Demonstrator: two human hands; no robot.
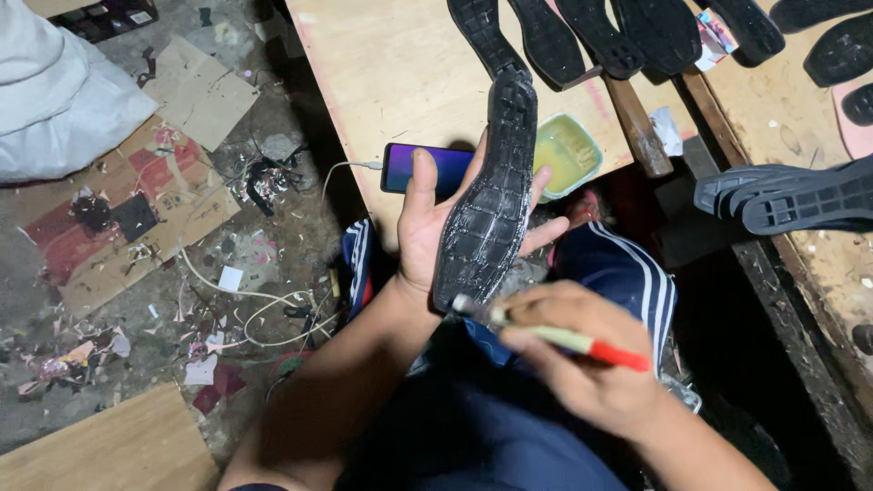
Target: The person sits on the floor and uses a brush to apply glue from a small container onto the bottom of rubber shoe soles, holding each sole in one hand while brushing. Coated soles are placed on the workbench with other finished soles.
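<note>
The left hand (435, 227) is held palm up just off the near edge of the table (409, 73), its fingers curled round a black shoe sole (496, 195) that lies lengthwise in the palm; the right hand (582, 364) is closed in a pinch on a brush with a yellow-and-red handle (564, 339), its tip touching the sole's near end. At the table's near edge a phone (427, 168) with a white cable and a green tub of glue (566, 153) are seen just behind the sole; a row of black soles (600, 36) is laid along the far edge.
</note>
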